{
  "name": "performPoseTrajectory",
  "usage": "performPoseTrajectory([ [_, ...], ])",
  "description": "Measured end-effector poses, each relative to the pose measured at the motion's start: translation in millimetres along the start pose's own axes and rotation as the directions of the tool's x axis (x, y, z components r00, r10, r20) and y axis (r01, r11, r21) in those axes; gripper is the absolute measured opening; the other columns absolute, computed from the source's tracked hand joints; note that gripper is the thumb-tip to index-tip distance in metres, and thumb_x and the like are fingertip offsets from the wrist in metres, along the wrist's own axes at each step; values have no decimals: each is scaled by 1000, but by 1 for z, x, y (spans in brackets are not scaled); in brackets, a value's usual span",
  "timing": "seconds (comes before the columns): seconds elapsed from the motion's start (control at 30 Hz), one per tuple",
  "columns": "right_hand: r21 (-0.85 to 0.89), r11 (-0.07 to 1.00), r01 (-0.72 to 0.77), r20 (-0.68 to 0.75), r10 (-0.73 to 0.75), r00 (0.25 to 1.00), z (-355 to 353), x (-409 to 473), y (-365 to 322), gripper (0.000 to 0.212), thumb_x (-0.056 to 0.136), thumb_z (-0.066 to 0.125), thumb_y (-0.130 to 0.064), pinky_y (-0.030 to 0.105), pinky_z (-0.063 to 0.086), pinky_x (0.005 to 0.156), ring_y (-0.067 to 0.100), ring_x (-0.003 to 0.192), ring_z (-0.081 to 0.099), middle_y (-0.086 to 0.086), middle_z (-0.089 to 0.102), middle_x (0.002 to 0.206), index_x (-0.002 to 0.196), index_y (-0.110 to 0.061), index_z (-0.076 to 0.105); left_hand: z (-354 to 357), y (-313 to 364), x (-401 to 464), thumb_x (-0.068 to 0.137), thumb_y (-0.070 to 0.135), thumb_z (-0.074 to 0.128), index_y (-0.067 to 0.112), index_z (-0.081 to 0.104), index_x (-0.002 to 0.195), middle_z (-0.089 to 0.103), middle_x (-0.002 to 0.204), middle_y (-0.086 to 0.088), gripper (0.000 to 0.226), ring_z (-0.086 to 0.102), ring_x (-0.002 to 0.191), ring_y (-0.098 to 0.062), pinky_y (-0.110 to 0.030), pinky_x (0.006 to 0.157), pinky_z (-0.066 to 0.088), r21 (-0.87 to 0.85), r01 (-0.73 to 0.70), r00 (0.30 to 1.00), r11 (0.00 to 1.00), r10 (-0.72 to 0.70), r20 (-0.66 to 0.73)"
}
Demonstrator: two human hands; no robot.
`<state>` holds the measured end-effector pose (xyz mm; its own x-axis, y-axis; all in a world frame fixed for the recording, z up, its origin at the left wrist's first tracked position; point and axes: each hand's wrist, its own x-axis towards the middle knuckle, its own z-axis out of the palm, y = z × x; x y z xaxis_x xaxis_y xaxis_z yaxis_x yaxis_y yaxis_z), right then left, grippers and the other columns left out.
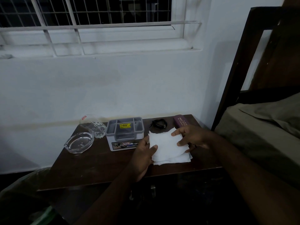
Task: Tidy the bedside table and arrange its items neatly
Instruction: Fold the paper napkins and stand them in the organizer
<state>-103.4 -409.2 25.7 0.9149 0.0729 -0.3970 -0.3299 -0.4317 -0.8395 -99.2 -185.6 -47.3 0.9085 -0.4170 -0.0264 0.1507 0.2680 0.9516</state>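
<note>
A dark wooden bedside table (100, 166) stands against a white wall, under a barred window (90, 12). Near the middle of its back edge sits a grey plastic box (124, 133), the landmark here. A yellow sticker on the box's lid reads "45.00" with a rupee sign; a picture label on its front shows the letters "OP", the rest hidden by a hand.

Just right of the box, both hands hold a stack of white tissues (167, 146) on the tabletop. The left hand (144, 155) grips the stack's left edge, thumb on top, fingers under. The right hand (193, 137) pinches the right edge, with fingertips curled over the top sheet.

Behind the tissues, right of the box, lies a coiled black cable (158, 123). Further right, at the table's back corner, lies a maroon case (181, 122) with gold lettering; "PRINCE" can be made out, the rest is too small to read.

Left of the box a clear drinking glass (92, 125) lies tipped on its side, with a small red label near its rim, unreadable. In front of the glass sits a clear glass ashtray (79, 142).

Far right of the box is a bed (259, 132) with a dark frame.
</note>
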Motion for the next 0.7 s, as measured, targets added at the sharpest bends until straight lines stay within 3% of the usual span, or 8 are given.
performPoseTrajectory([
  [0.1,-133,991,-31,15,33,999,2,-2,-3,59,78,78,-6,29,57,62,25,99,65,6,60,121,130,-19,55,0,-1,1,92,-8,51,9,42,140,63,129,-9,52,60,119,-25,-45,100,49,30,-12,1000,999,13,-18],
  [0.17,-352,936,-1,-38,-13,999,0,5,-2,66,74,83,-26,26,53,64,20,93,63,1,57,119,131,-22,52,1,-1,0,89,-13,51,10,40,141,63,129,-7,57,60,118,-23,-43,99,50,53,-26,999,998,27,-21],
  [0.23,-597,798,77,-147,-204,968,-1,11,-1,74,68,81,-49,27,51,77,17,99,59,0,58,121,130,-20,55,1,0,-1,88,-16,50,14,37,144,60,132,-6,65,59,120,-24,-46,101,48,66,-42,999,997,43,-17],
  [0.33,-771,610,181,-196,-498,844,2,20,5,85,62,63,-75,40,45,100,16,120,50,-5,50,134,135,-34,46,0,-1,-3,86,-19,49,18,33,147,60,133,-8,74,59,120,-26,-47,98,50,66,-51,999,997,50,10],
  [0.4,-749,590,301,-109,-558,823,9,17,1,80,73,68,-61,38,35,111,9,132,36,-14,40,143,142,-38,37,0,0,-4,84,-21,48,20,35,146,60,132,-10,75,60,118,-27,-43,90,53,78,-55,998,995,53,25],
  [0.5,-568,722,396,53,-448,892,21,18,-9,76,83,72,-24,29,33,111,7,134,36,-11,38,147,148,-24,34,0,2,-5,84,-21,47,29,36,145,57,135,-3,79,56,120,-11,-35,93,51,123,-61,998,991,63,-8],
  [0.6,-530,767,360,75,-381,922,23,21,-14,62,82,69,-17,19,42,93,7,117,50,-12,51,131,140,-21,46,-3,0,-3,85,-21,46,29,37,143,66,114,2,77,64,102,-4,-26,83,52,157,-46,998,986,54,-45],
  [0.7,-496,789,363,32,-401,915,17,17,-18,34,84,71,-14,5,44,65,3,87,58,-11,61,99,117,-13,62,-2,-2,-1,89,-8,56,17,42,142,68,118,-10,60,65,108,-26,-47,95,51,106,-21,997,994,28,-71],
])
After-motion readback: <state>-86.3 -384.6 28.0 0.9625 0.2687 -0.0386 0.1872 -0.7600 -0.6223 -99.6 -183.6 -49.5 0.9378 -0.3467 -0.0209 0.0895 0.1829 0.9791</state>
